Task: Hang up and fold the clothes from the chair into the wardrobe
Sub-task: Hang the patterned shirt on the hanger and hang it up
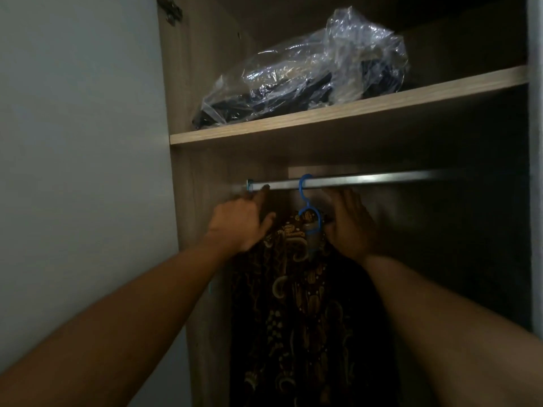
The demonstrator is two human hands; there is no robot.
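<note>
Head: shirt (296, 289) between both hands (239, 223) (349, 227)

There was one patterned garment (305, 304) at six o'clock, hung on one blue hanger (305, 198) near the centre. One metal rail (367, 181) ran off toward three o'clock. One wooden shelf (352, 111) lay above it, bearing one clear plastic bag (308, 69) at one o'clock. One hinge (170, 10) sat at eleven o'clock. Two hands were up: one left hand (238, 221) and one right hand (349, 227).
</note>
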